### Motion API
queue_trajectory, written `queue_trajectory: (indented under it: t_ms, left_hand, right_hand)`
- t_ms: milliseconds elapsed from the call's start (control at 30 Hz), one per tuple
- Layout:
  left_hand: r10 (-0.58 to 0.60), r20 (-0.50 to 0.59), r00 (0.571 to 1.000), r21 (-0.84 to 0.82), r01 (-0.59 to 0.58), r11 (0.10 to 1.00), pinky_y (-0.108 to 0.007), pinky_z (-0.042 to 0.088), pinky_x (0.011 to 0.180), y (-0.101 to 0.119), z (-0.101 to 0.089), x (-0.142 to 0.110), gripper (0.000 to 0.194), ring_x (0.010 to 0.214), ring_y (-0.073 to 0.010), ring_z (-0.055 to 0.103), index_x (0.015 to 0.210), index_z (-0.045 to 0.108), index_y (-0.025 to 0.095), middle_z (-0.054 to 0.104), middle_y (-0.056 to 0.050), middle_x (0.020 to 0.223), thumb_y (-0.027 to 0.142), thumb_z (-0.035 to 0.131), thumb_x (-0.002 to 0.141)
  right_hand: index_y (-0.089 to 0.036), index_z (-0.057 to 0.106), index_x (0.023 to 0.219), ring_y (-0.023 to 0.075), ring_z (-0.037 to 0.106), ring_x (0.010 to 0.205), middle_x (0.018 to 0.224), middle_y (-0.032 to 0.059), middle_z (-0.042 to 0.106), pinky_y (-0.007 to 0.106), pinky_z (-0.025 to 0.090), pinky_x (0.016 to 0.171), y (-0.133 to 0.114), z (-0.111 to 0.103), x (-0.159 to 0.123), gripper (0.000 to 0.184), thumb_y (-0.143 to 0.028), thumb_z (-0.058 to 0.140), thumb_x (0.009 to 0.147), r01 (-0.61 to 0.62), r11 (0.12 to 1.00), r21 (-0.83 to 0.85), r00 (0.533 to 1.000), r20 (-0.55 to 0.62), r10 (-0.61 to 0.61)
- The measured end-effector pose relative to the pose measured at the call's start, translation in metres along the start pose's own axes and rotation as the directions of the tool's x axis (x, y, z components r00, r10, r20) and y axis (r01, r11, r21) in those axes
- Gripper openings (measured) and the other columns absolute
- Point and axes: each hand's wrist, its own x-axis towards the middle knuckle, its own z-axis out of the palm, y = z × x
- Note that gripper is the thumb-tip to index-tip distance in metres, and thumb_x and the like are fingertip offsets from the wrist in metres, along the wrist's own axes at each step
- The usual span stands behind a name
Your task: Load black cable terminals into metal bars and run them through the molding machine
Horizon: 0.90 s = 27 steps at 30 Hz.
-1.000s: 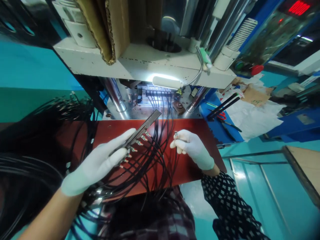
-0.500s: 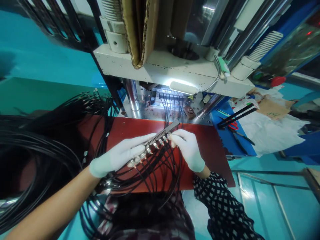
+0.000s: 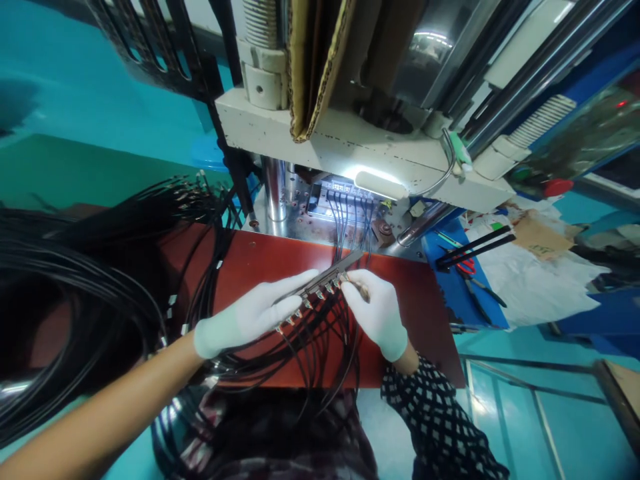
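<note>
My left hand [image 3: 265, 310], in a white glove, grips the lower left part of a long grey metal bar [image 3: 345, 263] between thumb and fingers. The bar is tilted, its far end up to the right. Several silver connectors [image 3: 308, 304] sit in a row along its near edge, with black cables [image 3: 300, 347] hanging from them. My right hand [image 3: 375, 300], gloved too, pinches a connector at the bar's right part; its fingertips partly hide that piece. Behind the bar, more black cables [image 3: 340, 223] run out of a lit metal mold [image 3: 345, 200] in the press.
A red-brown board [image 3: 420, 320] lies under my hands. Thick bundles of black cable [image 3: 65, 267] cover the left side. The press's white plate [image 3: 350, 150] with a lamp [image 3: 381, 184] stands ahead. Pliers [image 3: 477, 297] lie on a blue surface at right.
The view has shifted, so the press appears slightly farther right. My right hand stays at the bar's right part, its fingers now curled more closely around a connector. My left hand keeps its grip.
</note>
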Motion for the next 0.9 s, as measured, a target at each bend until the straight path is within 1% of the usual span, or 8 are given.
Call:
queue_trajectory:
  t_ms: [67,133,300,400,567,633,733,900]
  left_hand:
    - [-0.003,0.003,1.000,0.013,0.003,1.000,-0.036,0.036,0.120,0.000,0.001,0.000,0.055,0.140,-0.0232,0.047,0.155,0.037,0.027,0.046,-0.001,0.155,0.036,0.046,0.101]
    - [-0.010,0.006,1.000,0.027,0.010,1.000,-0.035,0.037,0.119,0.000,0.002,0.000,0.055,0.139,-0.0228,0.048,0.155,0.036,0.028,0.047,0.000,0.154,0.036,0.046,0.101]
    - [-0.012,0.010,1.000,0.036,0.011,0.999,-0.034,0.037,0.118,0.002,0.003,0.000,0.055,0.139,-0.0221,0.048,0.155,0.035,0.029,0.047,0.001,0.154,0.035,0.045,0.102]
    - [-0.002,0.012,1.000,0.039,0.001,0.999,-0.035,0.039,0.117,0.002,0.003,0.000,0.055,0.138,-0.0226,0.049,0.155,0.035,0.029,0.047,0.000,0.153,0.035,0.045,0.102]
    - [0.033,-0.025,0.999,0.009,-0.032,0.999,-0.037,0.041,0.116,-0.003,0.005,0.000,0.054,0.138,-0.0245,0.050,0.154,0.037,0.030,0.048,-0.001,0.153,0.036,0.045,0.101]
    - [0.040,-0.025,0.999,-0.007,-0.040,0.999,-0.038,0.041,0.115,-0.005,0.006,0.000,0.055,0.136,-0.0254,0.052,0.155,0.036,0.030,0.049,-0.002,0.152,0.036,0.045,0.101]
    - [0.048,-0.019,0.999,-0.024,-0.049,0.999,-0.038,0.043,0.113,-0.006,0.007,0.000,0.056,0.131,-0.0255,0.057,0.155,0.035,0.029,0.052,-0.003,0.150,0.036,0.046,0.101]
    - [0.044,0.005,0.999,-0.051,-0.043,0.998,-0.035,0.050,0.102,-0.004,0.007,0.000,0.056,0.114,-0.0237,0.068,0.156,0.034,0.027,0.064,-0.004,0.137,0.035,0.045,0.101]
  right_hand:
    - [-0.019,0.071,0.095,0.0150,0.062,0.067,0.081,0.0035,0.073,0.028,0.046,0.070,-0.001,0.000,-0.004,0.017,-0.030,0.059,0.090,0.069,0.987,-0.143,0.994,-0.078,-0.081]
    - [-0.019,0.072,0.089,0.0160,0.064,0.069,0.081,0.0039,0.074,0.028,0.045,0.071,-0.003,0.002,-0.005,0.015,-0.027,0.059,0.089,0.114,0.957,-0.266,0.977,-0.144,-0.157]
    - [-0.020,0.070,0.074,0.0167,0.059,0.062,0.064,0.0025,0.068,0.030,0.040,0.066,0.000,0.007,-0.003,0.021,-0.024,0.056,0.089,0.176,0.855,-0.488,0.939,-0.177,-0.294]
    - [-0.020,0.069,0.073,0.0164,0.059,0.061,0.064,0.0020,0.068,0.030,0.039,0.066,0.003,0.007,-0.004,0.022,-0.024,0.056,0.090,0.200,0.838,-0.508,0.928,-0.174,-0.328]
    - [-0.020,0.071,0.101,0.0182,0.064,0.079,0.091,0.0062,0.071,0.030,0.045,0.074,-0.003,0.001,-0.012,0.017,-0.028,0.060,0.092,0.217,0.846,-0.486,0.915,-0.199,-0.350]
    - [-0.022,0.073,0.097,0.0196,0.062,0.083,0.092,0.0068,0.069,0.031,0.044,0.075,-0.008,0.001,-0.015,0.015,-0.031,0.065,0.088,0.219,0.812,-0.541,0.901,-0.207,-0.381]
    - [-0.024,0.073,0.082,0.0193,0.058,0.077,0.079,0.0040,0.065,0.033,0.041,0.072,-0.012,0.004,-0.015,0.008,-0.028,0.067,0.085,0.226,0.757,-0.613,0.903,-0.160,-0.399]
    - [-0.020,0.067,0.073,0.0168,0.057,0.071,0.073,0.0030,0.062,0.031,0.040,0.069,-0.011,0.010,-0.010,0.011,-0.021,0.064,0.083,0.232,0.774,-0.589,0.904,-0.163,-0.396]
